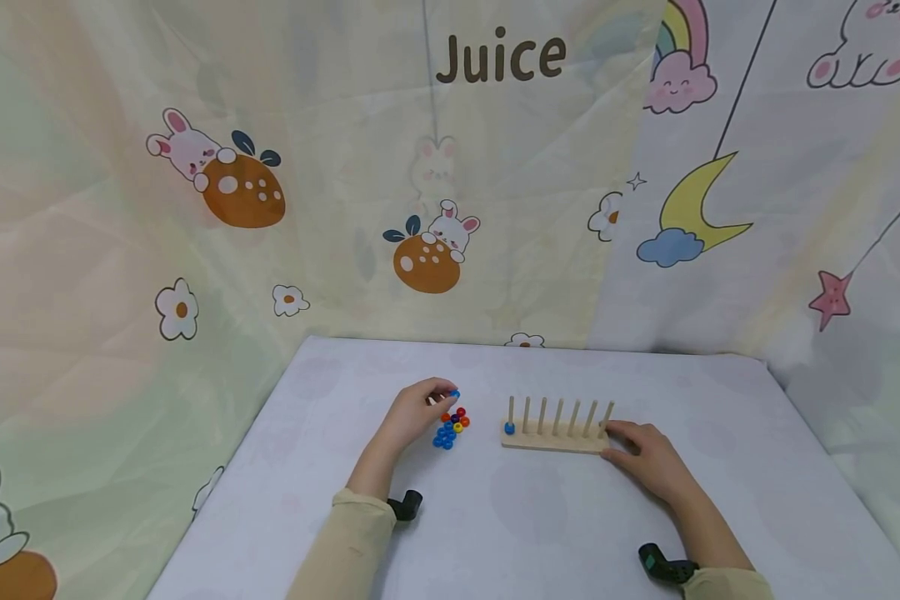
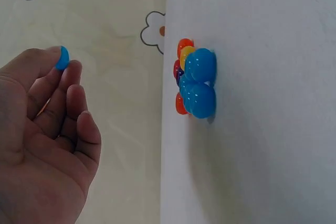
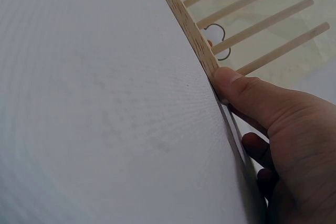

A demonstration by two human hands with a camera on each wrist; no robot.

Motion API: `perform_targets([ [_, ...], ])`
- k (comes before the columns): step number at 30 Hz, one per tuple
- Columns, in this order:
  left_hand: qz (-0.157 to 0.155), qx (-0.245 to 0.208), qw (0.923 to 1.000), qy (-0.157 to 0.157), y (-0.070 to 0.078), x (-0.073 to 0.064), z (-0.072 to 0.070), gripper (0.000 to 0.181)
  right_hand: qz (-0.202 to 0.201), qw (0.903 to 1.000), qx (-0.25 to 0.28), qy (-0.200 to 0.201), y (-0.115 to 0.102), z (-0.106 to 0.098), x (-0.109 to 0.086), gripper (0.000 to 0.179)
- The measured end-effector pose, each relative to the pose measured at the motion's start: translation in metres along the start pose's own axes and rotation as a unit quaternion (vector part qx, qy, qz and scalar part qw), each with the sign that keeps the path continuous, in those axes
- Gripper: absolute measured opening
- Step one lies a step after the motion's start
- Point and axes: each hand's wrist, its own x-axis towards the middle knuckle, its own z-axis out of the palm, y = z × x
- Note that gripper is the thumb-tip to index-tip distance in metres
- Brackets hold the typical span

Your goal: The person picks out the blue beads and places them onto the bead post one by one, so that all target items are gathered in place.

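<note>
My left hand [image 1: 418,408] pinches a blue bead [image 2: 63,58] between thumb and forefinger, raised above the table beside a small pile of beads. The pile holds several blue beads [image 1: 444,437], with red or orange beads [image 1: 465,422], a yellow bead [image 1: 458,427] and a dark purple one among them. To the right stands a wooden peg board [image 1: 555,442] with a row of upright pegs. One blue bead [image 1: 509,428] sits low on its leftmost peg; the other pegs are bare. My right hand [image 1: 648,458] grips the board's right end, its thumb [image 3: 229,78] against the front edge.
A white cloth covers the table [image 1: 525,525]. Behind it hangs a printed curtain [image 1: 330,167] with rabbits, flowers and a moon. Black wrist devices [image 1: 408,505] are worn below both hands, at the cream sleeves [image 1: 348,542].
</note>
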Motion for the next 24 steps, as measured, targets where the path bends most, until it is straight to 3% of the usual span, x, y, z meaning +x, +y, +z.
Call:
perform_targets([
  [11, 0.032, -0.021, 0.9991, -0.017, 0.026, 0.008, 0.008, 0.022, -0.002, 1.0000, -0.004, 0.000, 0.001, 0.000, 0.000, 0.058],
  [24, 0.101, -0.032, 0.9939, -0.031, 0.052, 0.014, 0.028, 0.023, -0.007, 0.9999, -0.008, 0.002, 0.002, 0.001, 0.001, 0.059],
])
